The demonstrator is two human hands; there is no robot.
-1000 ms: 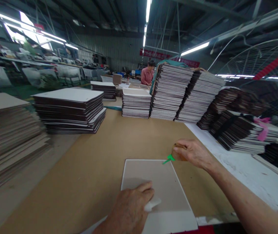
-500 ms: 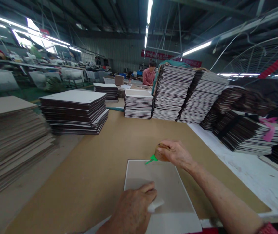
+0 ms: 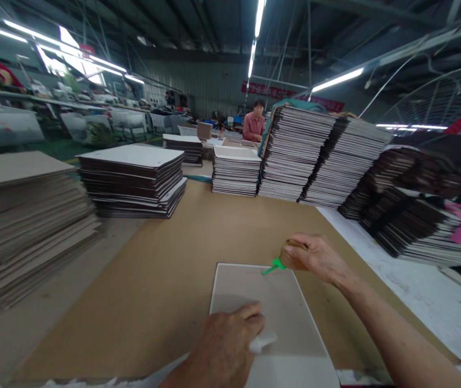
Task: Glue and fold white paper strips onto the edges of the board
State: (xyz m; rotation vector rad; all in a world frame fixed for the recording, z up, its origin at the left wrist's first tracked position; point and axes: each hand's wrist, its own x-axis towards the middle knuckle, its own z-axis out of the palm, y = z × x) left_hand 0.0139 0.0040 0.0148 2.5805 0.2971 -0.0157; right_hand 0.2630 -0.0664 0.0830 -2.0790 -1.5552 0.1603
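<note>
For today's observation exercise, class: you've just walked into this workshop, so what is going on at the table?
A person works at a brown paper-covered table. Their right hand grips a small brown bottle with a green nozzle, its tip over the far edge of a flat grey board. Their left hand presses on the board's near part, with a small white wad under the fingers. Tall stacks of dark-and-white sheets stand behind, where another person in a pink top sits.

dim hall | ceiling tube glare | edges warped, blurred
</note>
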